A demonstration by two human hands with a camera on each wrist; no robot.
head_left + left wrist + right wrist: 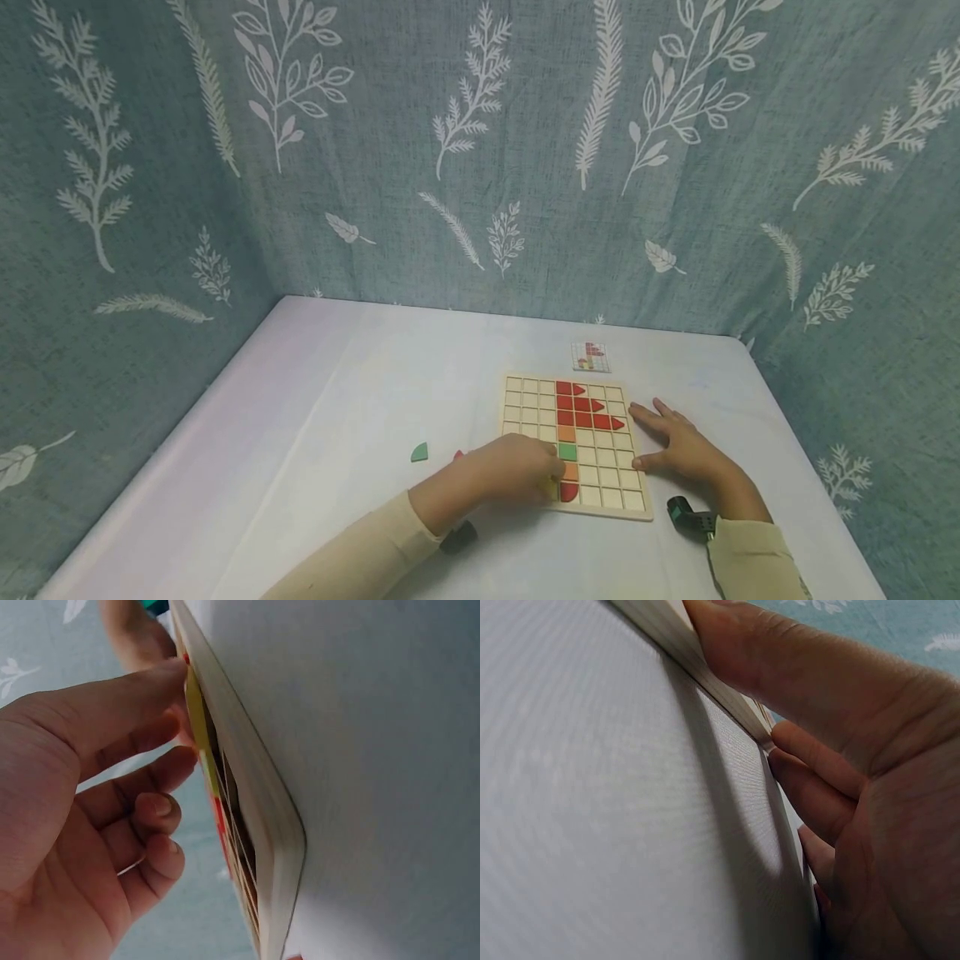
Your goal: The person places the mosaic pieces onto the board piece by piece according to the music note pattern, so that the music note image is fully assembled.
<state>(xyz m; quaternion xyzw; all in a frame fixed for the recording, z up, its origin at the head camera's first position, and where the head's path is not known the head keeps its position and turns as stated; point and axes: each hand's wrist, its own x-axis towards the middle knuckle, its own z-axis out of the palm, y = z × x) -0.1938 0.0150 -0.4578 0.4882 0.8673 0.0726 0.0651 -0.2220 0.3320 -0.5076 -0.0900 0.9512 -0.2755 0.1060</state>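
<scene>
A wooden grid board (611, 498) lies on the table with coloured flat pieces set in its squares. Red arrow-like rows (583, 419) fill its upper part; below them run an orange square (566, 433), a green square (567, 452), another orange one and a red rounded piece (569, 492). Over the lower left squares, my left hand (517, 471) pinches a yellow piece (196, 712) at the board's surface with thumb and fingertips, its other fingers bent. My right hand (681, 448) rests beside the board's right edge, fingers spread, thumb against the rim.
Behind the board lies a small card (590, 357) printed with a coloured grid pattern. A green quarter-circle piece (419, 452) lies left of the board, and a pink-red piece (458, 455) shows partly behind my left arm. Leaf-patterned curtains (480, 167) enclose the white table (360, 383).
</scene>
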